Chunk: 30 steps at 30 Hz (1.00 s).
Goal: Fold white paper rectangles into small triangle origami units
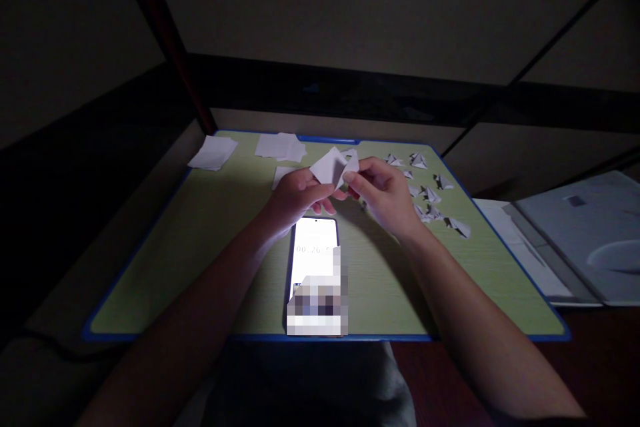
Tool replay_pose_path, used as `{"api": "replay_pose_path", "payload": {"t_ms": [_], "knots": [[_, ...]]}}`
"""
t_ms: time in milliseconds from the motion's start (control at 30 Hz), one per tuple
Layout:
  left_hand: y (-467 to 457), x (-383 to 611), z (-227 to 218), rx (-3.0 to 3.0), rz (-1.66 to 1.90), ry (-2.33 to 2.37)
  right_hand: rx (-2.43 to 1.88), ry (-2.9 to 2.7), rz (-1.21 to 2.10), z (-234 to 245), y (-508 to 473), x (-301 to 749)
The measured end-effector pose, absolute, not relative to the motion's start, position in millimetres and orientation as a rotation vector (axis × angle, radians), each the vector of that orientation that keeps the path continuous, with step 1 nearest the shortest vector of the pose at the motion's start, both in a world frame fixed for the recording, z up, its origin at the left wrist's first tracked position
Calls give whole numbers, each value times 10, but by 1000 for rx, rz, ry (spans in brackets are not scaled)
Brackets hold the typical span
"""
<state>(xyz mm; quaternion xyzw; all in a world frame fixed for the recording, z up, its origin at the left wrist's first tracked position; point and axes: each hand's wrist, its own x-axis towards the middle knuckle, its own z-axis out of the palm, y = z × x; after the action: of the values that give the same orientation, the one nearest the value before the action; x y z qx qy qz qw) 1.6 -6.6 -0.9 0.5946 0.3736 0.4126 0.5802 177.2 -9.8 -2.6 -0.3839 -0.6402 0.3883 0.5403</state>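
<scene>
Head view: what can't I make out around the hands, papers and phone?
All in the head view:
Held paper: lower edge, partly covered by the left hand and right hand.
Flat sheet: partly hidden behind the left hand.
Folded pieces: some behind the right hand, so no sure count.
Phone: lower screen, masked by pixelation.

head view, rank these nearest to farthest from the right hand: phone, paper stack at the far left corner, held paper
1. Held paper: touching the right hand, at its fingertips.
2. Phone: lower and to the left, lying on the table.
3. Paper stack: farthest, at the table's far left corner.
</scene>
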Motion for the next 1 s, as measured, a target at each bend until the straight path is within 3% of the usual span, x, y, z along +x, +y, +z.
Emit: {"api": "replay_pose_path", "payload": {"t_ms": [1000], "knots": [[-66, 35, -40, 1384, 924, 866, -864, -1394, 977, -102, -72, 1715]]}}
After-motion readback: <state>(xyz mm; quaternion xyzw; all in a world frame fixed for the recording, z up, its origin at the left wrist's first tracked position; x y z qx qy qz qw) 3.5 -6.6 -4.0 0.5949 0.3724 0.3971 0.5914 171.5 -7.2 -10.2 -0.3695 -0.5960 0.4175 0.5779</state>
